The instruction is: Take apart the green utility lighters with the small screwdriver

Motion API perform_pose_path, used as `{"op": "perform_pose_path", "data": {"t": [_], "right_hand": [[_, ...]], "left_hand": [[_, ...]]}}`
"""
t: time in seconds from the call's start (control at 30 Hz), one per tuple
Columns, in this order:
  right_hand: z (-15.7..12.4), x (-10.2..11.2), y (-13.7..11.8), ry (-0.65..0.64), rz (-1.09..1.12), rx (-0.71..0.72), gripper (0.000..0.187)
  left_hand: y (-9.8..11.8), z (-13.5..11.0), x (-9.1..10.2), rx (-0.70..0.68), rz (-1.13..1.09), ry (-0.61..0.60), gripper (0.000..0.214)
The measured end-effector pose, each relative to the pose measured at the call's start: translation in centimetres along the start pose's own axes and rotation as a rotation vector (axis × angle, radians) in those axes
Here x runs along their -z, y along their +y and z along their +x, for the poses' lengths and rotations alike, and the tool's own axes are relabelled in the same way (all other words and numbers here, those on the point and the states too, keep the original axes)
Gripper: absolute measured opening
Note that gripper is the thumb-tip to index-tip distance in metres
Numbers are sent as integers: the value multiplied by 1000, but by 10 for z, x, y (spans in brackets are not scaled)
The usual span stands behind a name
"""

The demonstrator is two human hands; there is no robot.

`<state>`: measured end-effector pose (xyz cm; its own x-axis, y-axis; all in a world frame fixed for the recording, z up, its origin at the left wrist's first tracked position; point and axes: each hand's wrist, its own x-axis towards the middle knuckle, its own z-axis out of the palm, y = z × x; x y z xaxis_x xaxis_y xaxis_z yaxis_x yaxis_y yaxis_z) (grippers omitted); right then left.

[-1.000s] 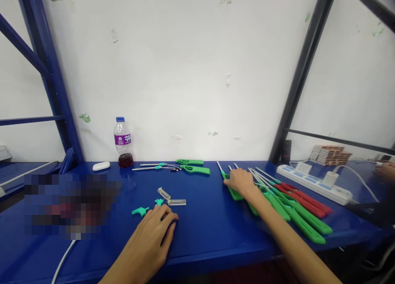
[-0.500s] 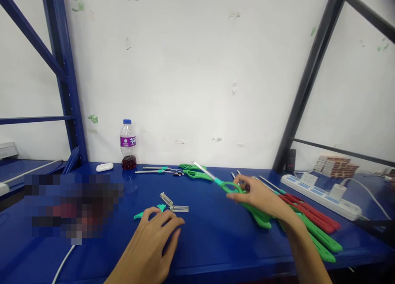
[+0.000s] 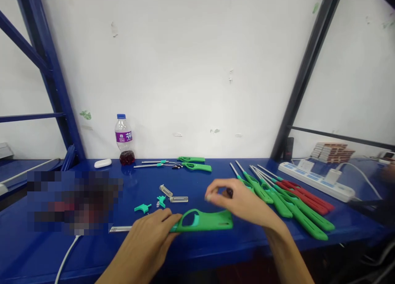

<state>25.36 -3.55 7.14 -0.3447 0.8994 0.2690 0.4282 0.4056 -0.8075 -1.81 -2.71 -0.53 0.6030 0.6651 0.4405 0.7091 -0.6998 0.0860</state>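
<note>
My left hand [image 3: 151,234], closed, grips a green lighter [image 3: 212,220] by its stem, handle toward my right hand [image 3: 243,199], half-curled about a small dark object [image 3: 229,192]

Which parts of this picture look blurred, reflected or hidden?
Head view: pixel blocks hide something at left; the clear plastic bottle with purple label reflects faintly in the blue tabletop; the right edge is blurred; the green plastic lighter in the left hand looks sharper.

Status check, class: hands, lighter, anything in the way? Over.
Left hand gripping green lighter. Right hand holding small dark object. Loose teal pieces nearby, not touching lighter.
</note>
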Motion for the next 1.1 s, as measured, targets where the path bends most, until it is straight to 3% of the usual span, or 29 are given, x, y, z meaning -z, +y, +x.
{"op": "perform_pose_path", "data": {"t": [0.07, 0.17, 0.23, 0.37, 0.6, 0.77, 0.9, 1.0, 1.1], "right_hand": [[2, 5, 4, 156, 267, 54, 56], [6, 6, 8, 267, 771, 107, 64], [11, 2, 11, 253, 950, 95, 62], [19, -9, 15, 116, 1059, 35, 61], [25, -27, 14, 52, 1054, 62, 61], [26, -28, 16, 92, 1000, 39, 58], [28, -28, 20, 127, 964, 20, 57], [30, -28, 23, 168, 856, 14, 57], [30, -25, 26, 246, 602, 18, 58]], "left_hand": [[-13, -1, 2, 77, -60, -12, 27], [-27, -5, 4, 155, -146, -21, 21], [-33, -8, 3, 187, -174, -16, 21], [-38, -13, -1, 212, -157, -19, 22], [-40, -12, -3, 259, -164, -125, 26], [-41, -13, -6, 273, -186, -114, 27], [-36, -10, -1, 303, -199, -187, 30], [-29, -7, 7, 302, -195, -227, 28], [-22, -5, 11, 272, -179, -229, 22]]}}
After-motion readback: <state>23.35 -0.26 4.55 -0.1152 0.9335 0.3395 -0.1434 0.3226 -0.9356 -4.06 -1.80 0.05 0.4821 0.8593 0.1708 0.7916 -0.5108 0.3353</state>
